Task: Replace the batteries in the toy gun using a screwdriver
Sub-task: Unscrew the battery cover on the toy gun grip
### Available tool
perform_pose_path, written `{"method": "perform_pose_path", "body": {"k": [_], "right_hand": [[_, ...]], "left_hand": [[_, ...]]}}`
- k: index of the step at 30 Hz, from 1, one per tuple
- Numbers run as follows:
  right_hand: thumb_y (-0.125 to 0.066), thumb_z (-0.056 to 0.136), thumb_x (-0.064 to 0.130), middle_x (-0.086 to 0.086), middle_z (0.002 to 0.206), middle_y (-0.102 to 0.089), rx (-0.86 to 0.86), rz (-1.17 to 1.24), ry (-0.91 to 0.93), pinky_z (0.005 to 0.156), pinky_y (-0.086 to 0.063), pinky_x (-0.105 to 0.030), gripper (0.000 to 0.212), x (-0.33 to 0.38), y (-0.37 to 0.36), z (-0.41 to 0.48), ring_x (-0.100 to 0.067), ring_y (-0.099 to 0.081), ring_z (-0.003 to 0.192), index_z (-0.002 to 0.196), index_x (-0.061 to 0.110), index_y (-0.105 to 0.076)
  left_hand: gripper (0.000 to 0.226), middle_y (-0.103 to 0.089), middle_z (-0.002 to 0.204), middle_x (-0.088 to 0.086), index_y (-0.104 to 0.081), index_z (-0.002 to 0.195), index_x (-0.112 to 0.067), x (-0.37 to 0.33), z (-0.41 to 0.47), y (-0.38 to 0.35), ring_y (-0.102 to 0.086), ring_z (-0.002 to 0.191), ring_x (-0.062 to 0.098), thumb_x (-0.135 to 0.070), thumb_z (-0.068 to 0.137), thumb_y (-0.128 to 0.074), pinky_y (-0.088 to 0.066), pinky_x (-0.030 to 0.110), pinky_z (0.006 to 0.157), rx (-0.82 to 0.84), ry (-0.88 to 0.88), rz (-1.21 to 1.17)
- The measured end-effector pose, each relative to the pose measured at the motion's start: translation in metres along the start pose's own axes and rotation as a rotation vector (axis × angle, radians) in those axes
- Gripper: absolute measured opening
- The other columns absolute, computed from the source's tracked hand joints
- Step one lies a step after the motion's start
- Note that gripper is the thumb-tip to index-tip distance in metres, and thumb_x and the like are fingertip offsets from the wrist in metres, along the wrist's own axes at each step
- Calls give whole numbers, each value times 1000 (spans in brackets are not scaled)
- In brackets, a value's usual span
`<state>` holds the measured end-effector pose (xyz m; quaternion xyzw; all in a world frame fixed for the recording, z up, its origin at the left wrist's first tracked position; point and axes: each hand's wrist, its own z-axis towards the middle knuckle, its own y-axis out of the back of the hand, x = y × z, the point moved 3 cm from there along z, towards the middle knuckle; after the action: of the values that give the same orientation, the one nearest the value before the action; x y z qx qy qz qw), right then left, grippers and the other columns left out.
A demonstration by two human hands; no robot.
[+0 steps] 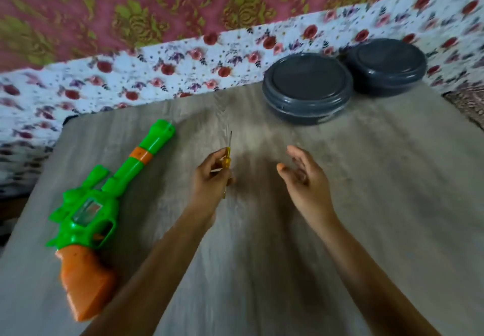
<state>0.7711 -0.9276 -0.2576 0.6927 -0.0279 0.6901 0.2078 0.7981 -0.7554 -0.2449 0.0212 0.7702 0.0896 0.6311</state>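
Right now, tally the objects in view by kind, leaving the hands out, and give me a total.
Toy gun: 1
Screwdriver, held in the left hand: 1
Dark grey lidded containers: 2
Total: 4

The toy gun [97,199] is glossy green and orange plastic. The screwdriver [227,152] has a clear yellow plastic handle and a thin metal shaft. The worktop [366,204] looks like matt grey wood-grain laminate. Two dark bowls [307,89] look like smooth plastic. Behind lies printed floral cloth [157,74].
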Motion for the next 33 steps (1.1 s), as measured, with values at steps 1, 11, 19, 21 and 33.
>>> {"method": "perform_pose_path", "body": {"k": [1,11,19,21,33], "right_hand": [[-63,85,17,-1,128,-57,23,-31,24,105,-39,-28,42,6,3,0,-14,-53,120,127,14,-53],[-60,88,18,-9,133,-54,104,-46,272,104,-36,-24,45,24,10,-76,-19,-50,124,129,6,-49],[-58,89,22,-7,136,-52,179,-56,319,106,-39,-32,47,25,34,-191,-18,-49,125,132,10,-47],[-58,89,22,-6,135,-53,194,-49,326,102,-38,-25,45,23,35,-212,-17,-50,123,132,11,-47],[-60,88,17,-9,129,-57,331,17,301,93,-40,-21,42,42,-63,-210,-19,-55,117,127,7,-52]], "left_hand": [[39,-56,77,-4,-59,114,-21,-4,-4,1,-56,69,10,8,91,-47,-49,20,69,3,-11,-14],[25,-58,92,5,-59,106,-11,25,-98,29,-59,71,13,7,92,-49,-54,29,83,-19,-101,-260],[22,-52,77,5,-59,95,-7,33,-218,60,-52,64,14,10,92,-45,-52,23,62,-114,-135,-405],[19,-51,73,6,-60,89,-11,39,-233,72,-50,63,14,3,93,-47,-47,25,59,-177,-109,-353],[37,-32,56,5,-38,59,-15,51,-179,202,-32,52,20,-15,83,-66,-22,30,49,-623,-122,-39]]}}
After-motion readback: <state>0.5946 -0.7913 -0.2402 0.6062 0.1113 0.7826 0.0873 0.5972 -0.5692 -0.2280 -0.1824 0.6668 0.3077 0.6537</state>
